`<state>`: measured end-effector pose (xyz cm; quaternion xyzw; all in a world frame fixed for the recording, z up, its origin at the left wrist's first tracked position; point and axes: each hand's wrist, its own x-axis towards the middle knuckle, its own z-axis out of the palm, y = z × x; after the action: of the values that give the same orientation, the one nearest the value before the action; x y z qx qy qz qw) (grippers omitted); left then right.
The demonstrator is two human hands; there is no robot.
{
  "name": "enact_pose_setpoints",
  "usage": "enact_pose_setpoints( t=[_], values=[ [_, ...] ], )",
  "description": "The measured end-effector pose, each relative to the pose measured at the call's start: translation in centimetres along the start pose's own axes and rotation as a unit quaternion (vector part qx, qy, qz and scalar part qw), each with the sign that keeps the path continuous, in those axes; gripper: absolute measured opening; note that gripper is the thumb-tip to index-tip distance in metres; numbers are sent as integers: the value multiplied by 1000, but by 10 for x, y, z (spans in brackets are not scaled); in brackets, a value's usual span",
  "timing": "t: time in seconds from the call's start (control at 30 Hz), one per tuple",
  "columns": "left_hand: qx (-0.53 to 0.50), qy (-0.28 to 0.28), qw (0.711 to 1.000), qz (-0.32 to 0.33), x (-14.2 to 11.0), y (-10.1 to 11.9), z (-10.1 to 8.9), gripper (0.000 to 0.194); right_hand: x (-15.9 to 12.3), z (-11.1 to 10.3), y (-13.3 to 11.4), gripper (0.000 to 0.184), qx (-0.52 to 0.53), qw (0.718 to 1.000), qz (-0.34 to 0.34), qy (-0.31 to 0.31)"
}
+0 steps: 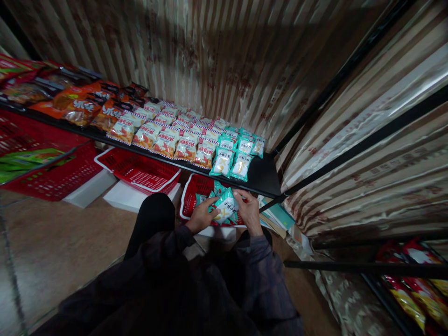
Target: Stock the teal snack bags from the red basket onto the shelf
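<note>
Between my two hands is a teal and white snack bag [227, 205], held over a red basket [189, 198] with a white rim. My left hand [203, 214] grips the bag's left side, thumb on the front. At its upper right corner, my right hand [248, 207] pinches the edge. More teal bags lie in the basket beneath, partly hidden by the held one. Just above, on the black shelf [264, 172], similar teal snack bags [241, 164] stand in rows at the right end, beside rows of white and red snack bags [166, 140].
Orange snack bags [82, 109] fill the shelf's left part. Below it are another red basket [140, 172] and a larger one [56, 179] with green packets. Black shelf bars [336, 172] slant on the right, before striped curtains [210, 56]. Red and yellow bags [406, 294] lie lower right.
</note>
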<state>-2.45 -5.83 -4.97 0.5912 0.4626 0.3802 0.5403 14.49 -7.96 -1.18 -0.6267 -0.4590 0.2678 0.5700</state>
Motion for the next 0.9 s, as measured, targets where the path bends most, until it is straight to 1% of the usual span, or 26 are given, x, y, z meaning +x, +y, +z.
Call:
enact_pose_setpoints(
  t=[0.07, 0.2, 0.3, 0.4, 0.53, 0.67, 0.8, 0.9],
  values=[
    [9, -4, 1000, 1, -1, -1, -1, 37, 1, 1, 1, 12, -37, 999, -18, 11],
    [-24, -24, 999, -4, -3, -7, -1, 41, 1, 2, -2, 17, -100, 994, -49, 18],
    [-38, -31, 999, 0, -4, -9, 0, 42, 1, 2, -4, 19, -97, 994, -54, 22],
    [-26, -38, 999, 14, -5, -10, 0, 40, 1, 2, -4, 20, -106, 993, -53, 18],
    [-29, -49, 998, 7, -6, -11, 0, 43, 3, 2, -2, 19, -121, 991, -56, 11],
    [-75, -64, 995, -8, -4, -14, 2, 46, 6, 2, 1, 16, -103, 992, -67, 15],
    [-131, -82, 987, -34, -2, -14, 5, 49, 9, 2, 2, 18, -146, 986, -75, 6],
    [-149, -96, 983, -42, -1, -12, 8, 48, 10, 1, 3, 18, -134, 986, -102, 2]
  ],
)
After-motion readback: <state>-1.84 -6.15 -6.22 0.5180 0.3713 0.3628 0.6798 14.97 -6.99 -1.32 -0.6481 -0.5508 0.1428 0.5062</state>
